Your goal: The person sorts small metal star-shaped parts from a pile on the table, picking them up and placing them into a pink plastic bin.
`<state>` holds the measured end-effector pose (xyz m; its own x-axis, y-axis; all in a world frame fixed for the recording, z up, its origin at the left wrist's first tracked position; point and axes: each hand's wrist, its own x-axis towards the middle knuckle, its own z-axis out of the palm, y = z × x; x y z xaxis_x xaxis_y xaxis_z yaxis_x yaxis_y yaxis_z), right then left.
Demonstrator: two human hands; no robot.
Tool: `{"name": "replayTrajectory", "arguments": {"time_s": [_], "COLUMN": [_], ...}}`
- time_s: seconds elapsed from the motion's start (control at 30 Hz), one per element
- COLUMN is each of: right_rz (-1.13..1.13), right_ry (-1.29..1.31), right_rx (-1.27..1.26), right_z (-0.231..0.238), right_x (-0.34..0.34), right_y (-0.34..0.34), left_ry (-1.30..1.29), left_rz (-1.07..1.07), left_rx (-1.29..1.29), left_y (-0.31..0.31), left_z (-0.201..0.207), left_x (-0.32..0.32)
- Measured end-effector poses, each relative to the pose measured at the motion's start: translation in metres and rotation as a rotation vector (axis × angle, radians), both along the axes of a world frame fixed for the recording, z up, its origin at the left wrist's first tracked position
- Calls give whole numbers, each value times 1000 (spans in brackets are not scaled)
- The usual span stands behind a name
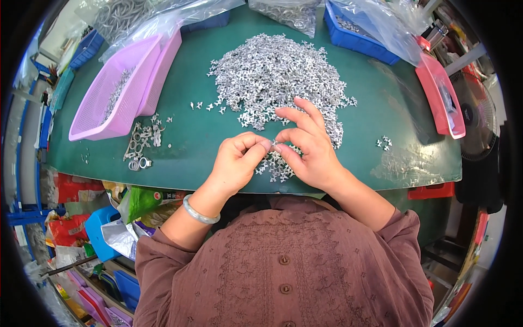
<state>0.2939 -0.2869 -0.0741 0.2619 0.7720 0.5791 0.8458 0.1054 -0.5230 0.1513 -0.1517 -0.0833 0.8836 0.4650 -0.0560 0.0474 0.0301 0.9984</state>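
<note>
Both my hands meet over the near part of the green table (pixel 190 141). Between their fingertips is a small silvery metal piece (pixel 274 143), mostly covered by the fingers. My left hand (pixel 238 158) pinches it with thumb and forefinger, the other fingers curled in. My right hand (pixel 310 144) pinches it from the other side, its remaining fingers raised and spread. Just beyond lies a large heap of small silvery metal pieces (pixel 278 71), branched in shape. A smaller cluster of the same pieces (pixel 277 168) lies under my hands, near the table edge.
Left stands a pink-purple basket (pixel 90 117) with metal pieces inside, beside scattered rings and bits (pixel 144 139). A blue tray (pixel 359 41) stands at the far right, a red basket (pixel 436 103) at the right edge, near a fan (pixel 471 111). Plastic bags (pixel 289 13) of metal parts line the back.
</note>
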Motion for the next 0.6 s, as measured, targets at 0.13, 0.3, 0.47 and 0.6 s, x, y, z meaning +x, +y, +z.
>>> {"name": "replayTrajectory", "arguments": {"time_s": [0.13,0.3,0.47,0.6], "right_rz": [8,-52,-70,-21], "right_ry": [1,-37,-306,-299], "right_rx": [-4,-43,-416,-397], "right_z": [1,-5,-5,6], "right_x": [-1,12,13,12], "right_y": [-2,-5,-1,14], "left_ry": [-17,45,79,66], "left_rz": [20,111,73,15], "left_rx": [-54,514,1117,1054], "left_y": [-3,6,13,15], "left_z": [-2,0,-10,-13], "left_x": [1,-4,-11,-15]}}
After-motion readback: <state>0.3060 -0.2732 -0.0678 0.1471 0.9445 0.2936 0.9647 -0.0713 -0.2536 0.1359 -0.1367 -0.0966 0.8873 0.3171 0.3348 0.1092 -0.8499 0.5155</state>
